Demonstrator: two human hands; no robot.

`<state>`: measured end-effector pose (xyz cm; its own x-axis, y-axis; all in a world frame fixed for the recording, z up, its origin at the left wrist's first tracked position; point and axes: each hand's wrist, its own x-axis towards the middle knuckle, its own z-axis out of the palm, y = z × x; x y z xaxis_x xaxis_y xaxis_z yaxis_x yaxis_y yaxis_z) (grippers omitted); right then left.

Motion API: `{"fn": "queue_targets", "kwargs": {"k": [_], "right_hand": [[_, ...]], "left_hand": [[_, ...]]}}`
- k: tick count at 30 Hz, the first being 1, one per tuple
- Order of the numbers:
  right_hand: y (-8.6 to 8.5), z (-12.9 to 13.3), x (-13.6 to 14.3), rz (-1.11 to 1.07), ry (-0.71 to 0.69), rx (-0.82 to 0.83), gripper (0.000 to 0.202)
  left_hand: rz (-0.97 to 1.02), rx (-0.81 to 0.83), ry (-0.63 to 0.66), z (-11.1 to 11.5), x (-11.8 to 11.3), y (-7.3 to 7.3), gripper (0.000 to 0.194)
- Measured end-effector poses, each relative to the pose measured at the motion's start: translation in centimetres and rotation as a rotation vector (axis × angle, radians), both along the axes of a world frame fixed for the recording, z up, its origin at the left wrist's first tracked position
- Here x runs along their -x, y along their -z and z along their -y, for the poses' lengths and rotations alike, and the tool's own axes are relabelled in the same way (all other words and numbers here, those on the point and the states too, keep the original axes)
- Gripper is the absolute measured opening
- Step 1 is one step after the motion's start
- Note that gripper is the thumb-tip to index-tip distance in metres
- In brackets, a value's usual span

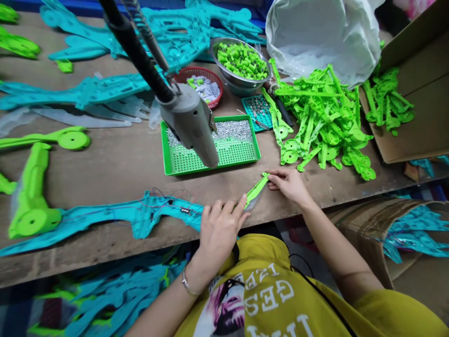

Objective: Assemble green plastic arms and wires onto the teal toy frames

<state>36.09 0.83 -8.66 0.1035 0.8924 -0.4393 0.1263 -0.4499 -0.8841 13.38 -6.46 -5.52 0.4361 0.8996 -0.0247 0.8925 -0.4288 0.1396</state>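
My left hand point(219, 227) rests on the near end of a long teal plastic toy shell point(105, 217) with thin wires on it, and its fingertips pinch the lower end of a narrow green plastic strip point(257, 188). My right hand point(288, 182) grips the upper end of the same green strip at the bench's front edge. Both hands hold the strip just off the wooden bench point(122, 164).
A grey hanging electric screwdriver point(191, 121) dangles over a green tray of screws point(213, 145). Behind stand a red basket point(203, 84), a steel bowl of green caps point(242, 61) and a small teal tray point(258, 110). A green parts pile point(326, 117) and cardboard box point(421, 84) lie to the right.
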Motion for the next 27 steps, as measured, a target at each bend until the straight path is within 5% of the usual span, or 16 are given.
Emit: {"fn": "queue_targets", "kwargs": {"k": [11, 17, 27], "right_hand": [[-0.7, -1.4, -0.3, -0.082, 0.002, 0.064, 0.032], [-1.0, -1.6, -0.3, -0.046, -0.026, 0.074, 0.031], [-1.0, -1.5, -0.2, 0.071, -0.067, 0.005, 0.031]], "left_hand": [[0.074, 0.006, 0.025, -1.0, 0.6, 0.3, 0.047], [-0.027, 0.058, -0.001, -0.7, -0.3, 0.2, 0.068], [0.018, 0.058, 0.085, -0.8, 0.2, 1.5, 0.058]]}}
